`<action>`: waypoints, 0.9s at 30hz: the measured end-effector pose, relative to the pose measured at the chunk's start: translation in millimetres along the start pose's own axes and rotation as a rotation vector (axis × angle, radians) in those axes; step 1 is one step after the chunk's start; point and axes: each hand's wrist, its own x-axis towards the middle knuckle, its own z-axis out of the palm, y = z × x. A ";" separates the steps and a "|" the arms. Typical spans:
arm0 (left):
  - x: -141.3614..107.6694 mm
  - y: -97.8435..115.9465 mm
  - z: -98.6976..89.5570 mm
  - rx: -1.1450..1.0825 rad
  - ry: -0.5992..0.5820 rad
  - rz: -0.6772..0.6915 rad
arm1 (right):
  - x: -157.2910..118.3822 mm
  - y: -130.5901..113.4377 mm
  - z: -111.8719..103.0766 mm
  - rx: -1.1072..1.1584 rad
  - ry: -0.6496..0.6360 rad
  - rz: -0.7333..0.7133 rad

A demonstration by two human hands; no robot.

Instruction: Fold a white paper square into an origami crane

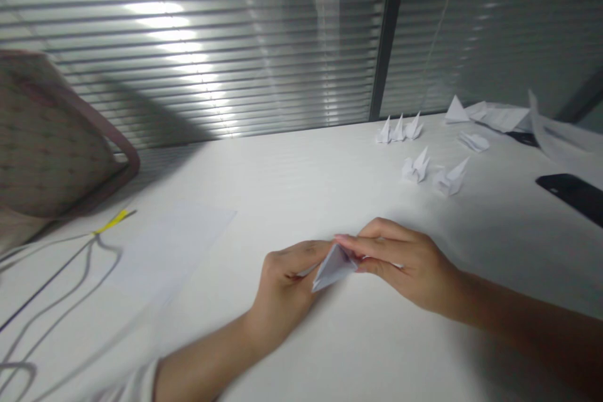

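Your left hand and right hand pinch the folded white paper, which looks light and easily creased: hold its folded edges.

White paper origami cranes on white desk, glossy black slab, prob. a phone, plain white paper sheet, beige dotted fabric bag w/ pink trim, grey slatted blinds behind.

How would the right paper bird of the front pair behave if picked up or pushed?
The paper bird is likely very light for its size, being thin folded paper. Its raised tips look easy to crush. A push would probably slide or tip it on the smooth table.
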 end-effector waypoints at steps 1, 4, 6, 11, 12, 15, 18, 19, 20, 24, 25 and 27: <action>0.2 -0.1 0.2 0.008 0.005 -0.004 | -0.4 0.5 0.1 0.018 -0.004 0.004; 0.3 -0.2 0.3 0.030 0.023 -0.030 | 0.5 0.1 -0.8 0.062 -0.005 0.037; -0.1 0.0 -0.3 0.032 0.007 -0.026 | 2.1 -1.0 -1.9 0.098 -0.025 0.061; 0.2 1.1 -0.9 -0.025 -0.011 0.014 | 4.6 -2.5 -3.4 0.161 -0.032 0.100; 0.7 1.3 -0.6 -0.038 -0.002 0.013 | 4.6 -2.5 -3.3 0.168 -0.021 0.109; 1.9 2.2 0.8 -0.082 0.025 -0.011 | 4.3 -2.0 -2.0 0.180 0.020 0.132; 0.8 2.8 1.9 -0.111 0.050 -0.056 | 4.6 -2.4 -0.4 0.220 0.059 0.155; -0.1 2.6 2.0 -0.119 0.062 -0.073 | 4.9 -2.9 -0.2 0.234 0.067 0.158; -1.0 2.3 1.9 -0.127 0.072 -0.083 | 5.3 -3.7 -0.2 0.240 0.071 0.156; -1.5 -0.9 0.8 -0.148 0.081 -0.007 | 6.8 -7.8 -3.8 0.204 0.042 0.134; -0.7 -1.7 0.5 -0.141 0.072 0.039 | 7.0 -8.8 -5.2 0.195 0.027 0.129; 1.1 -2.8 0.3 -0.117 0.041 0.128 | 7.0 -10.1 -7.6 0.179 0.002 0.114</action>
